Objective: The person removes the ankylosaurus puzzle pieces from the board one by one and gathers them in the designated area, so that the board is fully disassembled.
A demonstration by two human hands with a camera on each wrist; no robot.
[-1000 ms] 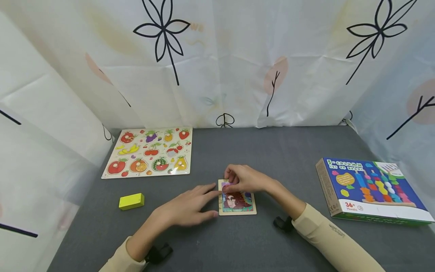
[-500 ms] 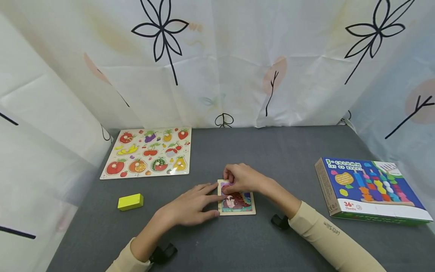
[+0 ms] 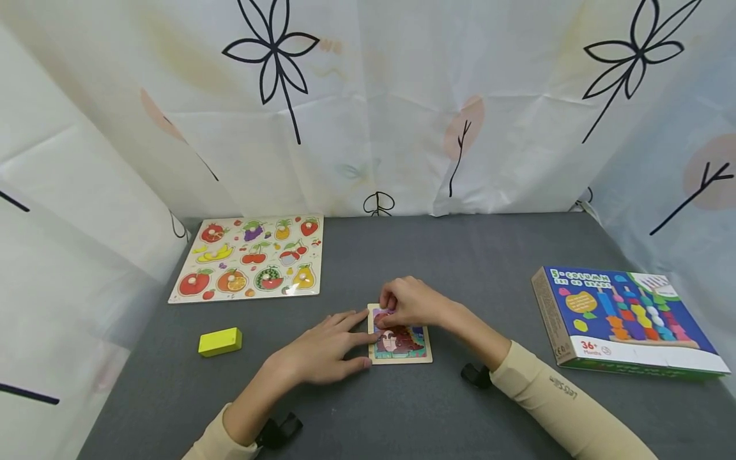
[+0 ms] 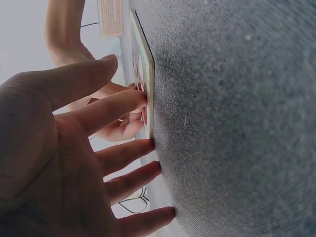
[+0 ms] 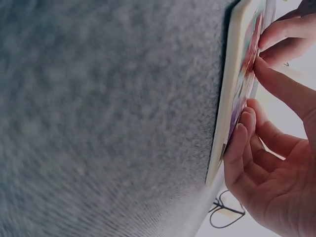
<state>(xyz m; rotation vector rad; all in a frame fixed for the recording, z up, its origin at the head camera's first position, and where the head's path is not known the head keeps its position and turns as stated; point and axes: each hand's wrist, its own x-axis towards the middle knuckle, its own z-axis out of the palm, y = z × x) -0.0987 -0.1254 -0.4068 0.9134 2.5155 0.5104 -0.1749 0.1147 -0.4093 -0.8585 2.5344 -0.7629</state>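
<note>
A small wooden jigsaw puzzle (image 3: 402, 348) with a pale frame and a reddish-brown animal picture lies flat on the dark grey table. My left hand (image 3: 324, 348) is spread along its left side, and the index fingertip touches the picture in the left wrist view. My right hand (image 3: 416, 301) bends over the upper part from the right. Its thumb (image 5: 281, 86) and curled fingers (image 5: 237, 148) rest on the picture a little apart, gripping a puzzle piece at the upper left. That piece is mostly hidden by the hand.
A fruit peg puzzle board (image 3: 247, 259) lies at the back left. Nearer on that side is a yellow block (image 3: 220, 342). A blue boxed bead set (image 3: 629, 319) stands at the right. A white patterned curtain (image 3: 368, 108) borders the table behind.
The left hand has shifted slightly right, its fingertips now against the puzzle's left edge. The right hand stays almost still over the upper part.
</note>
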